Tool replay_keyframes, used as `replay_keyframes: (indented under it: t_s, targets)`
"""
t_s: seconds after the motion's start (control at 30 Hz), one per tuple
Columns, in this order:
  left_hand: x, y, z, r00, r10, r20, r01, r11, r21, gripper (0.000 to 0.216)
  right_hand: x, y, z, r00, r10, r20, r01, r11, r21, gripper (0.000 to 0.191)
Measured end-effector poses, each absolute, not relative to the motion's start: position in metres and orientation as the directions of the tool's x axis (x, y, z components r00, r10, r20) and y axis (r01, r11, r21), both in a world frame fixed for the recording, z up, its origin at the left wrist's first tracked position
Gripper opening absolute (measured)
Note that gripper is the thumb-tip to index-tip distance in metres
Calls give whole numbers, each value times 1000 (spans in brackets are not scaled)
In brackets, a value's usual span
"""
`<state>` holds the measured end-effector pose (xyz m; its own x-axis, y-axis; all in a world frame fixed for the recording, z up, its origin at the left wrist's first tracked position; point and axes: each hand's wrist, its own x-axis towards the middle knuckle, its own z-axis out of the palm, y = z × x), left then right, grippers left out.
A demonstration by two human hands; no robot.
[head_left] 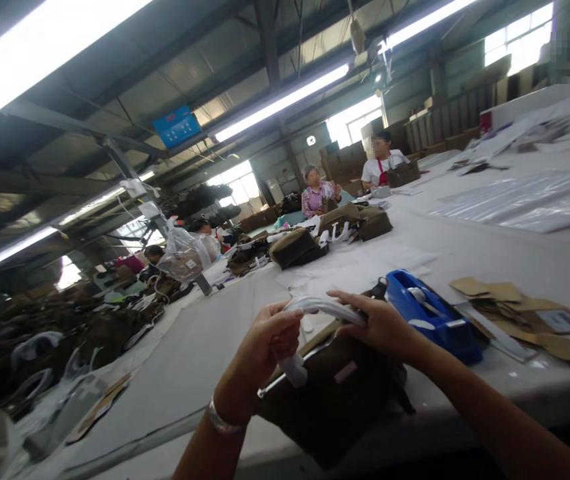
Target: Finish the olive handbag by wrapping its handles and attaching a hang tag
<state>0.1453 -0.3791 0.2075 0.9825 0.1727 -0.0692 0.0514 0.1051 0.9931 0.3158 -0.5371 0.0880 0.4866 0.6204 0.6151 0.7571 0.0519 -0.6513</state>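
Note:
A dark olive fabric bag (335, 407) stands at the table's near edge, with a metal zipper along its top and a small pale label on its side. Its arched handle (322, 305) is covered in white wrapping. My left hand (272, 337), with a silver bracelet at the wrist, is closed around the left part of this handle. On the right, my right hand (377, 327) grips the other end between thumb and fingers. Part of the bag's top is hidden behind my hands and forearm.
Right of the bag sits a blue tape dispenser (432, 313), then brown paper tags (519, 310). Clear plastic sheets (525, 197) lie farther back. More olive bags (299, 248) rest across the table, where co-workers sit. Dark bags (65, 347) are heaped at left.

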Motion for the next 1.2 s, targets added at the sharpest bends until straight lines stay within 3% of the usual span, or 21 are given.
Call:
replay_keyframes:
  t_s: [0.07,0.2,0.27,0.33,0.4,0.5,0.67,0.73,0.93,1.2]
  targets:
    - [145,-381,211,978,198,-72,66,37,997,35,317,-541,91,513,649,561,678,94,-729,65]
    - [144,-390,218,978,167,-123,161,-240,957,46,317,-539,85,520,594,613,664,170,-728,36]
    - [146,-395,219,979,114,-167,184,-171,968,46,314,-535,79,492,540,683,726,178,-664,29]
    - [148,-399,218,979,113,-167,168,6,986,43,307,-534,73,468,472,747,790,156,-593,32]
    - [148,-400,218,972,201,-125,104,112,988,40,300,-539,66,452,401,797,834,127,-537,41]
    - [140,-395,222,920,392,-22,-20,102,995,40,295,-558,49,479,289,829,849,89,-522,40]
    - [110,-381,230,752,652,96,-116,-13,993,48,320,-599,14,759,101,644,650,-189,-736,25]
    - [101,-380,224,711,696,101,-91,-51,994,46,335,-607,6,784,146,604,619,-265,-739,27]
    - [103,-394,190,701,710,74,-39,-65,997,50,363,-577,8,748,538,389,656,-513,-553,29]
    - [113,-402,180,722,690,57,-91,13,996,47,393,-501,-8,801,598,-12,568,-768,-297,22]
